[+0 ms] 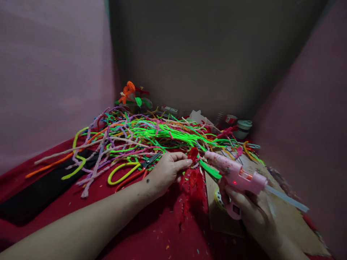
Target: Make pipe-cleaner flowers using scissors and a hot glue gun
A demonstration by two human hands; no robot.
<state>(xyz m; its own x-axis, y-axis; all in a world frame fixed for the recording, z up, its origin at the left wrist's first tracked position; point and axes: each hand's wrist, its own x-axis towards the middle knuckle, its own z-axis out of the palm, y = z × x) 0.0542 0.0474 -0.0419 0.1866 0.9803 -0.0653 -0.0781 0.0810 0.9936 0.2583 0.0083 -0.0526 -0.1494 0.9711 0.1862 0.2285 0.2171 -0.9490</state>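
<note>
Between thumb and fingers, my left hand pinches a small red pipe-cleaner petal. My right hand is wrapped round the handle of a pink glue gun, whose red light is lit and whose nozzle points left toward the petal. A clear glue stick sticks out of its back end. More red pipe-cleaner petals lie on the red cloth just below my left hand. Scissors with yellow and red handles rest beside my left wrist. Green strands lie near the nozzle.
A wide heap of coloured pipe cleaners spreads across the back. Cardboard lies under my right hand, with a yellow-rimmed roll on it. Orange pipe-cleaner flowers stand at the back left, a lidded pale cup at the back right. Black fabric lies left.
</note>
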